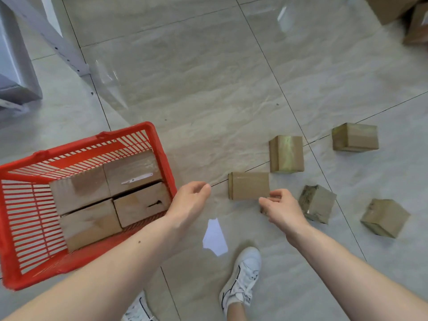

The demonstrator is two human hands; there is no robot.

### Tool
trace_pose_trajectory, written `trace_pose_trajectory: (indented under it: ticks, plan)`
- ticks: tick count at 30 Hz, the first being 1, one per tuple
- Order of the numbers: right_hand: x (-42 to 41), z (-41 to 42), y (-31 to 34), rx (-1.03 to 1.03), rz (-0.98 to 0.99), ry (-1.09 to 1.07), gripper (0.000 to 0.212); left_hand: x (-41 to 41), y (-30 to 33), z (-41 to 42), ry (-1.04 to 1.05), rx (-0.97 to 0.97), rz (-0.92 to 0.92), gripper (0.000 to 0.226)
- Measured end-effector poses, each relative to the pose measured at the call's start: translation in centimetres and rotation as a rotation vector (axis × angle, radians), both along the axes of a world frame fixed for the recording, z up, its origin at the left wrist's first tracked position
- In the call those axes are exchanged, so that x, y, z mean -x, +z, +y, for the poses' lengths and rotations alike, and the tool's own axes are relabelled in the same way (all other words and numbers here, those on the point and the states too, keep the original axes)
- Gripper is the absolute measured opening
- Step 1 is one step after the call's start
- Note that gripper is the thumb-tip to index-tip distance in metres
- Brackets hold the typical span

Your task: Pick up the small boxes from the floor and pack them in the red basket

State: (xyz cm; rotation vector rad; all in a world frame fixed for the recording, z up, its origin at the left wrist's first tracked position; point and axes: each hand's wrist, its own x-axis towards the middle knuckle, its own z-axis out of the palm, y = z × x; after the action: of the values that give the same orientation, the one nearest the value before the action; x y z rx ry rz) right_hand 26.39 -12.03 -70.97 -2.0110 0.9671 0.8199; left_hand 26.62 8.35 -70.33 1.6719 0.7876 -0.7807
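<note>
At the far left, the red basket sits on the gray tiled floor. Four cardboard boxes are packed inside it, side by side in two rows. Behind the basket, up in the corner, you can see a white metal frame leg.

Your left hand hangs just past the right rim of the basket. Its fingers are loose and a little curled, and it holds nothing. Below it, a bright patch of light shines on the floor.

Next comes the nearest small box, lying flat on the floor between your two hands. Your right hand is at its right bottom corner. The fingers and thumb are bent toward that corner, but you cannot tell if they pinch it or only touch it.

Near your feet you can see your white shoe, and part of another shoe at the bottom edge.

To the right, four more small boxes wait on the floor: one taped box behind the nearest one, one scuffed box just beside your right hand, one far box farther back, and one last box at the right. They lie apart from each other.

In the top right corner are bigger cardboard cartons.
</note>
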Motion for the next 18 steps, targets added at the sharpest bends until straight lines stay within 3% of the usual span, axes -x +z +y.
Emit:
trace_pose_trajectory:
  ticks: [8, 18]
  plan:
    - [-4.4, -6.8, -5.3, -0.004, 0.075, 0.140, 0.049, -1.9, -5.2, -7.8, 0.131, 0.012, 0.053, 0.041]
    - [-6.4, -8.5, -14.8, -0.037, 0.133, 0.216, 0.062, -2.9, -15.4, -11.5, 0.173, 0.067, 0.107, 0.053]
